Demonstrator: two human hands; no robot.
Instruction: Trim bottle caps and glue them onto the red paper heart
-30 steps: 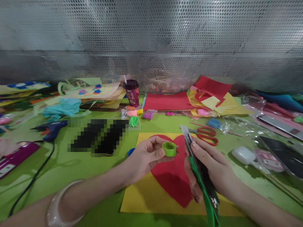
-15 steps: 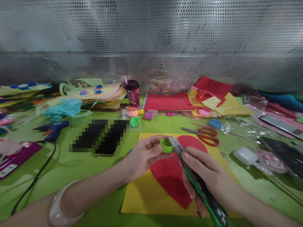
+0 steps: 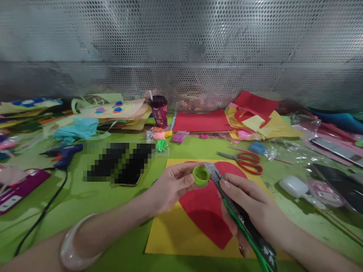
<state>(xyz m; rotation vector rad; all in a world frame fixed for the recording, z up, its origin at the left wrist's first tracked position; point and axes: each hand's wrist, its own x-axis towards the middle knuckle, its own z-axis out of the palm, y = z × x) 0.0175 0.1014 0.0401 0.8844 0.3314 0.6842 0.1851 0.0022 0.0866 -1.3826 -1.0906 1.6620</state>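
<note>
Between the thumb and fingers of my left hand [image 3: 178, 183] is a small lime-green ring-shaped cap [image 3: 201, 176], its round opening tilted toward me. My right hand [image 3: 249, 200] is wrapped round a utility knife [image 3: 236, 217] with a green and black handle. The knife's silver blade end is up against the right side of the cap, though I cannot tell whether it cuts in. Below both hands a red paper heart [image 3: 205, 215] lies on a yellow sheet [image 3: 167, 234], partly covered by my hands.
Red-handled scissors [image 3: 249, 162] lie behind my right hand. Two dark phones [image 3: 133, 166] and a blue glue gun [image 3: 66, 155] are to the left. A purple cup [image 3: 159, 113] stands behind, near red paper [image 3: 202, 121]. A perforated metal panel [image 3: 181, 45] closes off the back.
The cap has turned so its opening faces me more, and it has shifted slightly right. My right hand and the utility knife have moved a little to the right.
</note>
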